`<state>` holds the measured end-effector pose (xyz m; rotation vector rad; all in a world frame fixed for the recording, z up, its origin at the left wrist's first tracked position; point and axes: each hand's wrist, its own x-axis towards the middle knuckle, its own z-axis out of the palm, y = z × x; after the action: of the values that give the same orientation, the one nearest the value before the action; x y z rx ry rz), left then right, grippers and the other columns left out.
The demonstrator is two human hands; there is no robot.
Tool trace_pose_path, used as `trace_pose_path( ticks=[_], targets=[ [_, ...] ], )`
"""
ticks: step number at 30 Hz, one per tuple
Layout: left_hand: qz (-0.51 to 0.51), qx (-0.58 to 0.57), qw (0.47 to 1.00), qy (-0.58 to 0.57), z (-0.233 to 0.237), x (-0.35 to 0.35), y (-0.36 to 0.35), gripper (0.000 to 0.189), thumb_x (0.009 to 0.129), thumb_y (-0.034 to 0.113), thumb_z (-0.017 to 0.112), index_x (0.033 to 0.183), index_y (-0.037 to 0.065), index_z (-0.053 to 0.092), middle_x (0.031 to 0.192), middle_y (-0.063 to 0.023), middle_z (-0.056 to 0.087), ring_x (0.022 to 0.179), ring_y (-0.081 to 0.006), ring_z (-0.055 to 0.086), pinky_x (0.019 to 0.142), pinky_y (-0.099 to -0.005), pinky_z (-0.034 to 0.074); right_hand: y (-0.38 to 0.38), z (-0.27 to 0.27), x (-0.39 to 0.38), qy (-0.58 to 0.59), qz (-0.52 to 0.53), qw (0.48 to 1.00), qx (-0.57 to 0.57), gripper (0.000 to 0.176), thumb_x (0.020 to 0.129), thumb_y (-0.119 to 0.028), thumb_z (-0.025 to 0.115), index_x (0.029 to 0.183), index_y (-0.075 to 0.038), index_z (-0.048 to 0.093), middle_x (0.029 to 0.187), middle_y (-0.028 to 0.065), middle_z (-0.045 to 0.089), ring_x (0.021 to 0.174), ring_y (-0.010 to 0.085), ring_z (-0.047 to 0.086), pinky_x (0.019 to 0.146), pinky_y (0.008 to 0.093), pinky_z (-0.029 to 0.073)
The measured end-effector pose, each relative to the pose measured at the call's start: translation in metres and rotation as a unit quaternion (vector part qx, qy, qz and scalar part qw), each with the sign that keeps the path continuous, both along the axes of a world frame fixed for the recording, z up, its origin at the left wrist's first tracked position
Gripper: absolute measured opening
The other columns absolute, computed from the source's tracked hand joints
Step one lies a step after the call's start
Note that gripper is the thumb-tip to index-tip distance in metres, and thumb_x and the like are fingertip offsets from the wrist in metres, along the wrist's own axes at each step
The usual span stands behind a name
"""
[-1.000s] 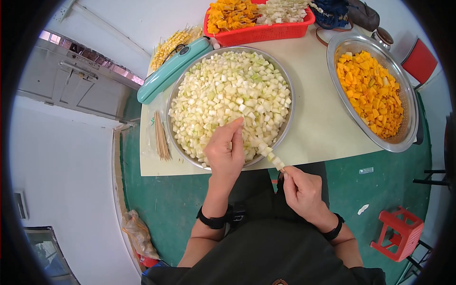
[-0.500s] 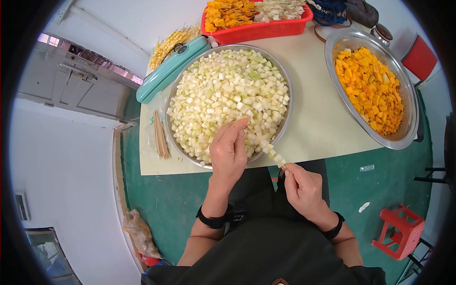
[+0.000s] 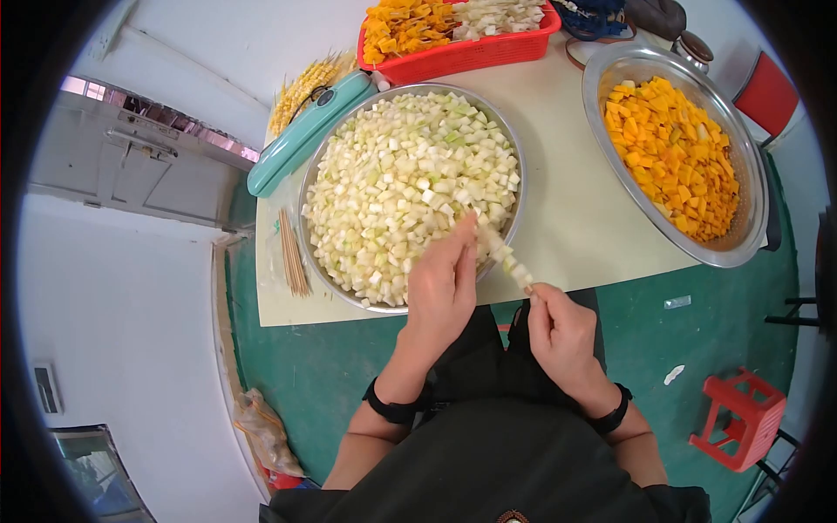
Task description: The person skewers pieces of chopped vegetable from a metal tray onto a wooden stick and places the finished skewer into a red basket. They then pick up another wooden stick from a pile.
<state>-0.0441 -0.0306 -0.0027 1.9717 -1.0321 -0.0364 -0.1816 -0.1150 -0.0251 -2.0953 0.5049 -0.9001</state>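
Note:
A wide metal bowl (image 3: 520, 179) on the table is heaped with pale green-white vegetable cubes (image 3: 392, 187). My right hand (image 3: 562, 336), just off the table's front edge, grips the lower end of a skewer (image 3: 516, 268) threaded with several pale cubes. The skewer slants up and left over the bowl's rim. Over the front right of the heap, my left hand (image 3: 443, 283) has thumb and fingers pinched together close to the skewer's upper end. What lies between those fingertips is hidden and slightly blurred.
Bare bamboo skewers (image 3: 293, 254) lie left of the bowl, beside a teal elongated device (image 3: 305, 138). Behind stands a red basket (image 3: 462, 63) of filled skewers. A metal colander (image 3: 602, 131) of orange cubes sits at the right. A red stool (image 3: 741, 414) stands on the floor.
My left hand has moved right and slightly up, closer to the skewer's upper end. My right hand still holds the skewer and has shifted slightly. The view has shifted a little.

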Motion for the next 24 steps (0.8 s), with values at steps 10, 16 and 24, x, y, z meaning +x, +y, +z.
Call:
trace_pose_path(
  ticks=[10, 16, 24],
  targets=[
    [0.055, 0.142, 0.958, -0.242, 0.002, 0.025, -0.048, 0.033, 0.073, -0.001, 0.057, 0.106, 0.001, 0.060, 0.098, -0.0167, 0.047, 0.090, -0.0315, 0.047, 0.075, -0.0388, 0.041, -0.018, 0.000, -0.007, -0.002, -0.057, 0.998, 0.038, 0.005, 0.080, 0.001, 0.056, 0.084, 0.000, 0.058, 0.054, 0.0093, 0.054, 0.041, 0.0196, 0.054, 0.039, 0.0291, 0.039],
    [0.082, 0.176, 0.950, -0.244, -0.004, 0.027, -0.055, 0.017, 0.071, 0.002, 0.060, 0.088, -0.001, 0.061, 0.100, -0.0170, 0.047, 0.093, -0.0320, 0.045, 0.079, -0.0403, 0.039, -0.022, -0.007, -0.011, -0.012, -0.065, 0.997, 0.041, 0.004, 0.079, 0.000, 0.058, 0.083, -0.001, 0.058, 0.055, 0.0104, 0.053, 0.041, 0.0221, 0.051, 0.039, 0.0308, 0.038],
    [0.071, 0.160, 0.956, -0.235, -0.003, 0.028, -0.042, 0.020, 0.068, 0.001, 0.066, 0.086, -0.003, 0.060, 0.101, -0.0171, 0.047, 0.095, -0.0338, 0.045, 0.081, -0.0388, 0.040, -0.020, -0.007, -0.010, -0.010, -0.046, 0.998, 0.042, 0.005, 0.079, -0.001, 0.059, 0.083, -0.002, 0.058, 0.055, 0.0106, 0.053, 0.041, 0.0232, 0.051, 0.039, 0.0310, 0.038]
  ],
)
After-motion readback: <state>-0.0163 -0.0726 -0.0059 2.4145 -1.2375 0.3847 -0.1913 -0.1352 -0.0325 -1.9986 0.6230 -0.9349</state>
